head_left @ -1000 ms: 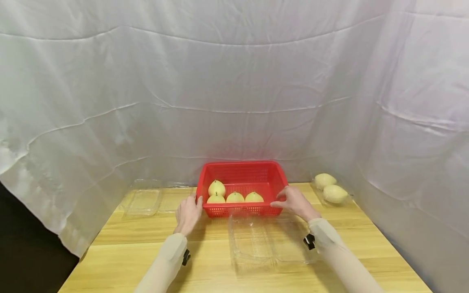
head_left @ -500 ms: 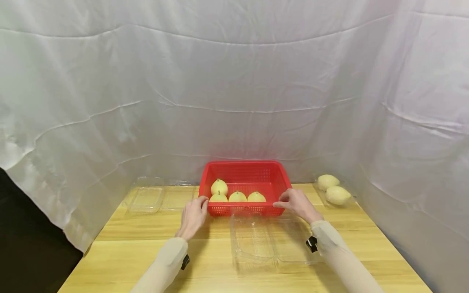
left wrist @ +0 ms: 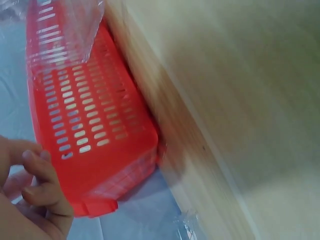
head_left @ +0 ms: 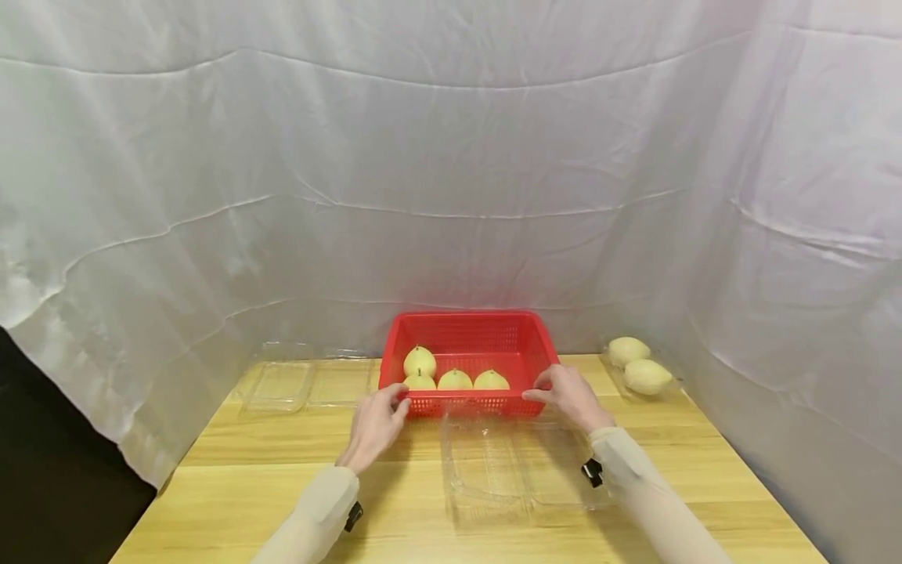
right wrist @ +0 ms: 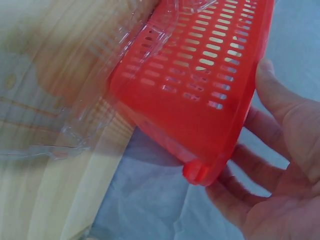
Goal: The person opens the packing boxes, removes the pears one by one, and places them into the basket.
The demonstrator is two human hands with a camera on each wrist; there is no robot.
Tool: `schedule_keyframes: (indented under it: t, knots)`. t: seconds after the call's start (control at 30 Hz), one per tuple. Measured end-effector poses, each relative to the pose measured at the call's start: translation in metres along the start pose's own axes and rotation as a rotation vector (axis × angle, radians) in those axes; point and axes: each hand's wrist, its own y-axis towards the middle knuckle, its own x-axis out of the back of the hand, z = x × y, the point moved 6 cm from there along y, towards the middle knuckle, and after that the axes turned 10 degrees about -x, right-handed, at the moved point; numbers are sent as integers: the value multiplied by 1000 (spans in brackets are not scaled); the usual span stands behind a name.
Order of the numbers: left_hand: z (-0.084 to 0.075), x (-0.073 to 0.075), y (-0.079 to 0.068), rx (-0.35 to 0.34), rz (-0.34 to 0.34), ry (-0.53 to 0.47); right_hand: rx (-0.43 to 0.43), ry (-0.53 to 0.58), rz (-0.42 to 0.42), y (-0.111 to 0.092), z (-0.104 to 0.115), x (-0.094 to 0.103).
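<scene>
A red plastic basket (head_left: 468, 403) with slotted walls stands at the back of the table. Several pale yellow pears (head_left: 454, 381) sit inside, mostly along its front. My right hand (head_left: 572, 395) grips the front right corner; in the right wrist view the thumb lies on the front of the rim and the other fingers reach round behind it. My left hand (head_left: 377, 423) is at the front left corner, thumb and forefinger apart, fingers loosely bent right beside the rim in the left wrist view. Before the basket lies an open clear plastic clamshell (head_left: 486, 470).
At the back left another open clear clamshell (head_left: 278, 384) lies on the wooden table (head_left: 268, 501). Two more pears (head_left: 647, 377) rest in a clear container at the back right. A pale curtain (head_left: 451, 157) hangs behind and along both sides.
My left hand has moved from the basket's left side to its front left corner, thumb and forefinger parting. My right hand keeps its hold on the basket, which stays nearly in place.
</scene>
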Motion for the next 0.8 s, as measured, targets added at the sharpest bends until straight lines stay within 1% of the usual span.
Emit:
schedule_keyframes:
  t: [0.13,0.2,0.27,0.4,0.5,0.63,0.8]
  knots:
    - [-12,-7,-5,-45,71,-41,-54,1,3,-2,2,0]
    - [-19,-10,-7,-81,107,-80,-85,1,12,-3,2,0]
    - [-26,-15,-9,-124,154,-138,-97,-10,13,-4,2,0]
    - [-39,-27,-16,-195,279,-258,-93,-38,-1,-4,1,1]
    - [-46,-33,-20,-230,350,-293,-71,-52,6,-4,0,3]
    - [-50,-36,-24,-251,388,-301,-27,-65,15,-4,-2,6]
    - [-45,-36,-26,-229,402,-291,21,-66,-2,-5,-4,9]
